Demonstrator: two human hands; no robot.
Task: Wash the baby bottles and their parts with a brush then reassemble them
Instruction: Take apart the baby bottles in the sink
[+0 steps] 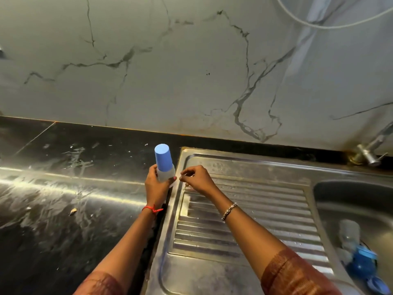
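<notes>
A baby bottle (pixel 164 165) with a clear body and a tall blue cap stands upright at the seam between the black counter and the steel sink unit. My left hand (pixel 156 185) is wrapped around its lower body. My right hand (pixel 196 178) hovers just right of it over the drainboard (pixel 244 209), fingers loosely curled and pinched, holding nothing that I can make out. Down in the sink basin (pixel 331 188) at the right lie a second clear bottle (pixel 348 233) and blue bottle parts (pixel 361 262), including a small blue piece (pixel 376 284).
The wet black counter (pixel 63 199) stretches to the left, with a small scrap (pixel 73 211) on it. A marble-patterned wall (pixel 191 71) rises behind. A steel tap (pixel 370 150) stands at the back right corner. A white hose hangs at the top right.
</notes>
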